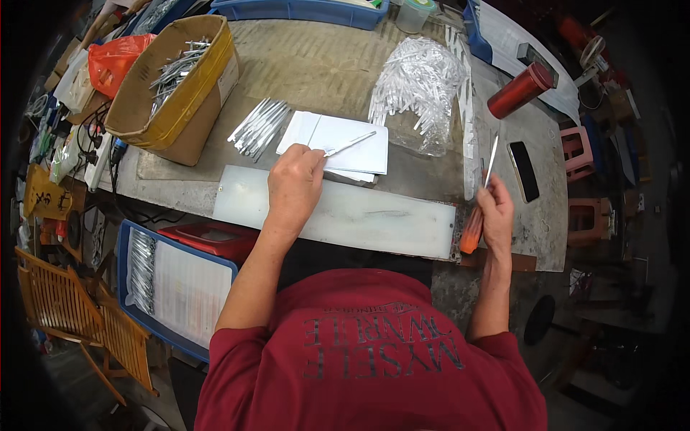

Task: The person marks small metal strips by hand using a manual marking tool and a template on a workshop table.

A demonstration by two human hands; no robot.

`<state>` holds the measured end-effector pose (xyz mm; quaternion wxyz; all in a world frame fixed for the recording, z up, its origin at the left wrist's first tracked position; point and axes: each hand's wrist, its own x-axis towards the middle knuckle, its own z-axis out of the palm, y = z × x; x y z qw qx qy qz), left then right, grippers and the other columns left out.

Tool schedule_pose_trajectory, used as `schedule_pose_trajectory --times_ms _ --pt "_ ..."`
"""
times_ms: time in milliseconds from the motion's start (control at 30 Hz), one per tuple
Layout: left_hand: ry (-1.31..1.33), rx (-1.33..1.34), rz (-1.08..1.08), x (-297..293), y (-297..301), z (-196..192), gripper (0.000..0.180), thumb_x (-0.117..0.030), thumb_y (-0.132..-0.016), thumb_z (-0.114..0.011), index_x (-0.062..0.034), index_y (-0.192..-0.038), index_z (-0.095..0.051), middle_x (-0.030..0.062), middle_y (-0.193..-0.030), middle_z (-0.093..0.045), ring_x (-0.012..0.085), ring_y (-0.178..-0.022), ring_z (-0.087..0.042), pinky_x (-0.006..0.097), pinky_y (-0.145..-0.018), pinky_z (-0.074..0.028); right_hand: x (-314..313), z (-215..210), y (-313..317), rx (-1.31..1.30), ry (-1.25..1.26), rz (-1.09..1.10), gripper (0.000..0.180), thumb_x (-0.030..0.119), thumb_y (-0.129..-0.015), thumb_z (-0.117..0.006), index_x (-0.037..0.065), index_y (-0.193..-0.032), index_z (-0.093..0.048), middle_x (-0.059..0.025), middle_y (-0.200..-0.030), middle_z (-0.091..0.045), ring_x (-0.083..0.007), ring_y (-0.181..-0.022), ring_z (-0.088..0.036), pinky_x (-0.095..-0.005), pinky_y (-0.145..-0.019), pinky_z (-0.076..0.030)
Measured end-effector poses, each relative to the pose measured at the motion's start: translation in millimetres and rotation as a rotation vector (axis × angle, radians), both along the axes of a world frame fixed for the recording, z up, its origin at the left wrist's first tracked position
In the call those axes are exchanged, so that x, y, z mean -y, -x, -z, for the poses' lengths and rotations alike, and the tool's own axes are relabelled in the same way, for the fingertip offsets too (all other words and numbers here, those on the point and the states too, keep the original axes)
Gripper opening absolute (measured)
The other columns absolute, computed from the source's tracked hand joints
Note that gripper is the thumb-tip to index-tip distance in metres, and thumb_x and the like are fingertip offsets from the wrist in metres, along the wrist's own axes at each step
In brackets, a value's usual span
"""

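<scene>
My left hand (295, 176) is closed, its fingertips on the near end of a slim silvery metal piece (352, 144). That piece lies slantwise over a stack of white paper (368, 159). Farther right, my right hand (497, 212) is closed around a screwdriver with a translucent orange handle (471, 231). From its fingers a thin bright strip (493, 156) points upward; whether it is part of the tool I cannot tell. A pile of similar slim metal pieces (260, 128) lies left of the paper. Nearer me is a long whitish board (345, 212).
A cardboard box (208, 122) of metal pieces stands at left. Behind the paper sits a clear bag of white strips (420, 79). A red cylinder (519, 91) and a phone (523, 171) are at right. A blue tray (223, 264) is below the table edge at left.
</scene>
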<state>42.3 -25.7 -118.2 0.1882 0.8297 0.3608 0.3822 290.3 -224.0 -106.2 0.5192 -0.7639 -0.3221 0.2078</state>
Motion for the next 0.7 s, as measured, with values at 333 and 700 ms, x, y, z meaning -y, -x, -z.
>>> schedule_pose_trajectory --times_ms 333,700 --pt "0.095 0.042 0.063 -4.3 2.6 -1.2 0.004 -0.002 -0.069 -0.059 -0.0008 -0.073 -0.059 0.0116 -0.071 -0.054 0.0288 -0.066 -0.054 0.036 -0.06 -0.043 -131.8 -40.6 64.7 -0.458 -0.787 -0.37 0.024 0.009 -0.085 -0.045 0.001 -0.108 -0.041 -0.009 -0.085 -0.052 -0.0139 -0.062 -0.056 -0.0221 -0.048 -0.047" --pt "0.082 0.001 0.078 -4.0 2.6 -2.5 0.003 -0.002 -0.07 -0.06 0.0001 -0.072 -0.059 0.0117 -0.07 -0.055 0.0271 -0.063 -0.055 0.033 -0.058 -0.043 -193.4 -23.1 82.6 -0.144 -0.606 -0.433 0.015 0.014 -0.081 -0.055 0.004 -0.071 -0.049 -0.0019 -0.05 -0.049 -0.0051 -0.039 -0.042 -0.0189 -0.034 -0.032"
